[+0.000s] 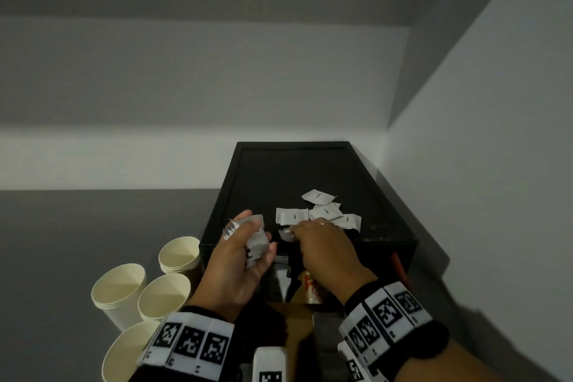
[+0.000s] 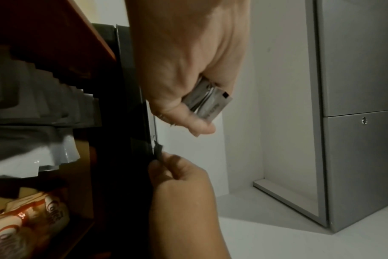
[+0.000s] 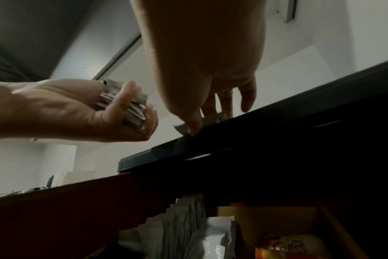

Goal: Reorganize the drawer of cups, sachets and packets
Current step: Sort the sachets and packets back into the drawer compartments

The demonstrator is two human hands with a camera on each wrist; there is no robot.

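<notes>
My left hand [image 1: 243, 257] hovers over the front left corner of the black box top [image 1: 294, 170], its fingers curled round a bundle of white sachets [image 1: 256, 240]. The same bundle [image 2: 207, 103] shows in the left wrist view and again as the bundle [image 3: 126, 105] in the right wrist view. My right hand [image 1: 313, 239] reaches onto the front edge of the top and pinches a single sachet [image 1: 284, 234] between thumb and fingers; that sachet [image 3: 181, 128] lies at the rim. Several loose sachets [image 1: 325, 212] lie beyond it.
Several cream paper cups [image 1: 119, 288] stand on the grey counter left of the box. Below my hands the open drawer [image 1: 279, 285] holds upright silver-white packets [image 3: 177, 227] and orange-and-white coffee packets [image 2: 29, 219]. White walls enclose the back and right.
</notes>
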